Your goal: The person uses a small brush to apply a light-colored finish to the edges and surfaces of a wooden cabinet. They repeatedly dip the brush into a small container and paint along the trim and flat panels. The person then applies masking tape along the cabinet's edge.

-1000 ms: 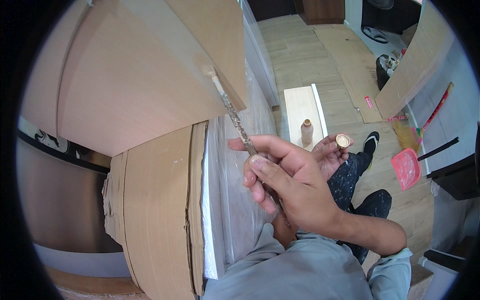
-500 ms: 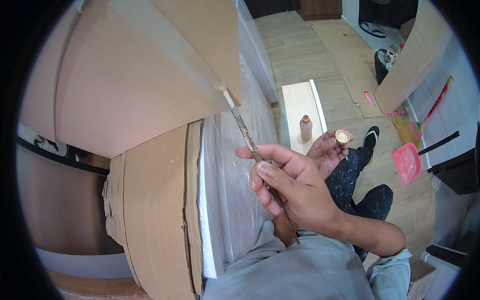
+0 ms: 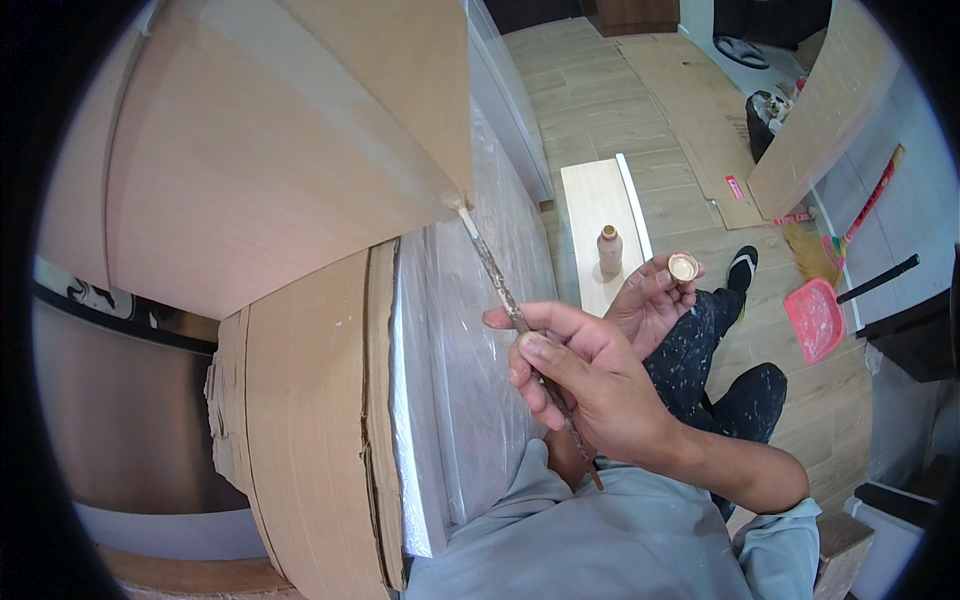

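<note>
My right hand [image 3: 590, 370] pinches a thin paintbrush [image 3: 490, 265] with a paint-crusted handle. Its bristles touch the light wooden panel [image 3: 270, 150] near the lower right corner, where a paler streak runs down the surface. Beyond it, my left hand [image 3: 645, 305] reaches across under my right arm, holding a small round cap [image 3: 683, 268] with pale cream stuff inside. A small bottle [image 3: 609, 250] with a pinkish-beige body stands just past that hand on a pale board [image 3: 590, 195].
Stacked cardboard [image 3: 310, 400] and plastic-wrapped panels [image 3: 465, 390] are close on my left. At right are a pink dustpan [image 3: 815, 320], a broom [image 3: 815, 255] and a leaning board [image 3: 825, 110]. A cardboard sheet [image 3: 690, 120] covers part of the floor, near a black bag [image 3: 768, 125].
The brush tip has slid right and slightly down along the panel toward its corner. My right hand has shifted a little the same way; my left hand still holds the cap.
</note>
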Available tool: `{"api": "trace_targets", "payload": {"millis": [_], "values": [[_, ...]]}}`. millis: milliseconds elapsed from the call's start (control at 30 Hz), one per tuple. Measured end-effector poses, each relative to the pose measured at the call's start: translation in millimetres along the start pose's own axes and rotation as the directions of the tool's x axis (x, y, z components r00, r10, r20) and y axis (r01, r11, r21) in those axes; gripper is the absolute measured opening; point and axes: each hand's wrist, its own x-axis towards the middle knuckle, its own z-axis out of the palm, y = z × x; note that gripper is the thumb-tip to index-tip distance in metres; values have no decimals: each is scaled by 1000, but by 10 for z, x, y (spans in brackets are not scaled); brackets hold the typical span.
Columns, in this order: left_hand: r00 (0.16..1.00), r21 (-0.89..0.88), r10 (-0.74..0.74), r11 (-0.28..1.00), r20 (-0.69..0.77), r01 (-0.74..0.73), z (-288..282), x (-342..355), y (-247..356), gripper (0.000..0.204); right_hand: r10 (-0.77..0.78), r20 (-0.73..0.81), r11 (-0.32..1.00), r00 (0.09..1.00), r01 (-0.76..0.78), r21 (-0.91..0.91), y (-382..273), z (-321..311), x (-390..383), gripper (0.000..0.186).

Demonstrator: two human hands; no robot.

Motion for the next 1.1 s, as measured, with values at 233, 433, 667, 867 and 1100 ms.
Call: {"api": "trace_targets", "payload": {"millis": [233, 433, 667, 867, 1100], "values": [[1000, 6, 8, 1000, 2, -8, 18, 7, -4, 44, 5, -14, 1000, 1000, -5, 19, 64, -64, -32, 37], [1000, 33, 4, 999, -26, -3, 70, -1, 6, 43, 93, -85, 992, 992, -99, -81, 82, -61, -112, 36], [999, 30, 1, 1000, -35, 0, 61, -7, -5, 42, -13, -6, 989, 1000, 11, -150, 11, 8, -165, 36], [1000, 19, 2, 1000, -16, -2, 29, 8, 2, 42, 19, -41, 998, 999, -21, -64, 0, -57, -102, 37], [1000, 31, 0, 1000, -12, 1, 32, 13, -11, 42, 9, -32, 997, 999, -12, -82, -4, -62, -134, 36]]}}
